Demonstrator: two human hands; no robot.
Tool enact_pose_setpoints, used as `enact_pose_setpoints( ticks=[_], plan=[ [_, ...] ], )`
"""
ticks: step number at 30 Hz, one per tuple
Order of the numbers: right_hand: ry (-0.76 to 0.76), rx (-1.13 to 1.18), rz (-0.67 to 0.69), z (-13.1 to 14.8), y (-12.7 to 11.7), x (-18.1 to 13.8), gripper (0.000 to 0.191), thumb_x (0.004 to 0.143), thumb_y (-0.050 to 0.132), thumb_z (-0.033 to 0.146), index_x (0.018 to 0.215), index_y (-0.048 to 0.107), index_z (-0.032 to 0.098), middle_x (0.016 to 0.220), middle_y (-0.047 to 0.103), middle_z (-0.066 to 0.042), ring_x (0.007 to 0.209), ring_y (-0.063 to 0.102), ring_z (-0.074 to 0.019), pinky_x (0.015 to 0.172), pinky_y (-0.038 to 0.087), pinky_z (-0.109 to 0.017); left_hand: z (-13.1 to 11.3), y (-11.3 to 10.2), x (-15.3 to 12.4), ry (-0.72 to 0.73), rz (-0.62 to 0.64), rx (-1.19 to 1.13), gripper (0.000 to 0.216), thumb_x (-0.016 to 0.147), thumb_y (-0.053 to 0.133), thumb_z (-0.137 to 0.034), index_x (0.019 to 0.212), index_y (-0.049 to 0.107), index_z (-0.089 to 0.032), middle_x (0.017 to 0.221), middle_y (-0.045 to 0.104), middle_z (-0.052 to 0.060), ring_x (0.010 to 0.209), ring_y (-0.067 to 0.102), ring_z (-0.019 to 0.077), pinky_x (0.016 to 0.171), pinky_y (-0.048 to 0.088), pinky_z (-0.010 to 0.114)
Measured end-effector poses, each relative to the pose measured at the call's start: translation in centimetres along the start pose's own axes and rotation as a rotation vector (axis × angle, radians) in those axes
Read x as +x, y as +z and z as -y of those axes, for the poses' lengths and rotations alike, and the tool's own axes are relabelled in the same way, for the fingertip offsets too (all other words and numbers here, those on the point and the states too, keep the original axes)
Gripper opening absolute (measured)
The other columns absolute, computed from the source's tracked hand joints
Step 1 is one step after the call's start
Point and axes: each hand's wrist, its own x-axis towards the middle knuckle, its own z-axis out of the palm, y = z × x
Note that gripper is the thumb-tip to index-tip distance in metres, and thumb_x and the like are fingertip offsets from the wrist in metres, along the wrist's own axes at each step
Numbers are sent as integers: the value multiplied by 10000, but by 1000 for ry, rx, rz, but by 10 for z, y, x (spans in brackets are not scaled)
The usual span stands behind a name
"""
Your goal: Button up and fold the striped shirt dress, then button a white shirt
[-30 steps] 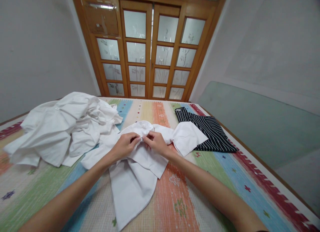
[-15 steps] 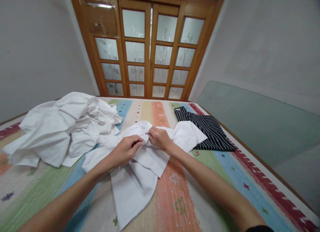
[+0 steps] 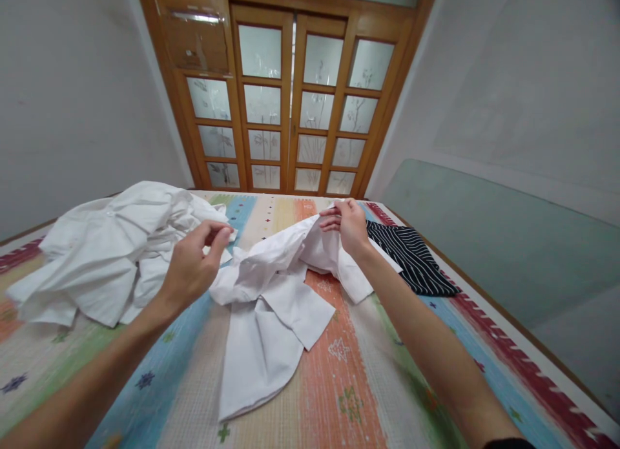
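Observation:
A crumpled white shirt lies in the middle of the bed, one part spread toward me and its upper right part lifted. My right hand grips the raised edge between thumb and fingers, the other fingers stretched out. To the left, my left hand is held above the bed, apart from the shirt. Its thumb and curled fingers come together at the tips, and I see no cloth between them. Behind that hand is a heap of white clothes.
A folded black garment with white stripes lies at the right, partly behind my right hand. A colourful striped cover spreads under everything. A pale green headboard-like panel runs along the right wall. Wooden glazed doors stand beyond the far edge.
My hands, earlier close together on the shirt, have moved apart. The left let go and went left; the right went up and right, lifting the shirt's edge.

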Motion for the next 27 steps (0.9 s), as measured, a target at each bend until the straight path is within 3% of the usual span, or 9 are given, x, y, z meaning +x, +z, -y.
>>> enact_pose_setpoints(
  ticks=[4,6,9,12,14,17,20,24,27],
  plan=[
    [8,-55,91,-1,12,-7,185,838,557,319,800,398,232,599,650,50,382,577,-107,351,470,-190,-6,24,-27,252,199,96,246,891,532,-407,975,604,-188,892,640,47,809,624,186,754,522,316],
    [76,-156,172,-9,14,-13,156,802,591,276,761,456,212,597,655,31,384,574,-109,336,465,-192,0,39,-42,332,310,134,346,873,562,-369,1175,555,-200,1119,612,96,1006,621,232,856,526,369],
    [209,-348,317,-25,12,-23,180,772,621,245,639,519,181,517,621,8,381,560,-107,340,459,-185,12,56,-58,327,373,175,658,858,578,-311,1449,296,-251,1467,384,150,1261,495,299,946,505,444],
    [301,-542,422,-40,9,-33,241,808,574,261,584,546,175,465,599,-6,397,569,-118,386,472,-195,18,62,-67,299,364,162,846,859,589,-309,1524,66,-275,1580,191,159,1316,442,320,956,505,461],
    [294,-711,492,-47,8,-39,233,822,538,260,606,566,176,515,634,-18,436,591,-128,429,469,-205,20,64,-71,366,407,152,831,884,564,-300,1529,41,-289,1597,161,142,1321,442,301,986,488,446],
    [118,-1032,491,-54,8,-43,194,822,521,246,653,587,177,628,681,-43,588,645,-155,560,469,-227,21,66,-76,493,565,150,662,905,538,-283,1493,233,-282,1502,381,119,1272,492,265,1007,468,420],
    [-32,-1224,398,-61,9,-43,141,821,541,278,745,600,175,775,709,-84,765,663,-208,662,449,-266,22,69,-75,436,625,107,315,934,463,-248,1239,540,-235,1102,643,77,1015,618,216,868,525,353],
    [-51,-1238,289,-74,6,-36,208,819,573,350,921,593,170,934,703,-133,843,650,-255,668,434,-302,22,59,-60,359,560,72,261,963,382,-280,799,574,-214,813,617,44,793,602,195,748,513,327],
    [-52,-1190,268,-83,3,-29,233,788,607,307,976,582,173,957,687,-122,858,631,-250,689,440,-310,25,45,-49,318,516,102,230,954,394,-311,830,562,-215,825,616,44,758,597,195,737,509,339]
  ],
)
